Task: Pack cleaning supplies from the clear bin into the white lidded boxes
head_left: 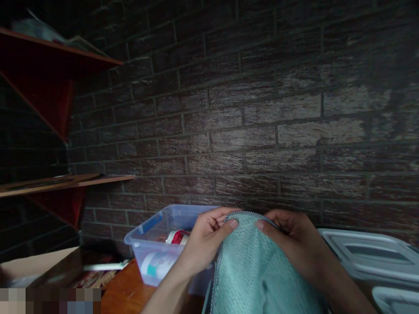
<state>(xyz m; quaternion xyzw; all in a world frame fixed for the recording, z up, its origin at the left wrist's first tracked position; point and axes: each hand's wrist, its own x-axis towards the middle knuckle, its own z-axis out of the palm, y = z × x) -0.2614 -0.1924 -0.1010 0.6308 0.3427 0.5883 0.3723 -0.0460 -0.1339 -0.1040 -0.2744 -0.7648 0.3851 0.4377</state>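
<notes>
Between our left hand (209,237) and right hand (291,237), both pinching its edge, teal cloth (255,261) hangs lengthwise downward, textured, with checkered trim.

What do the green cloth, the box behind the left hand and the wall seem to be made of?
Green cloth: probably soft synthetic fabric, textured weave.
Box: clear bluish plastic, glossy; contents show through.
Wall: dark, rough brick or brick-look panels, with joint lines.

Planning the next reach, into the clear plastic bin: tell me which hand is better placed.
Left, I'd judge. The left hand is nearer the bin; the right hand would have to cross the teal cloth. Both pinch its edge, so the left must let go first.
</notes>
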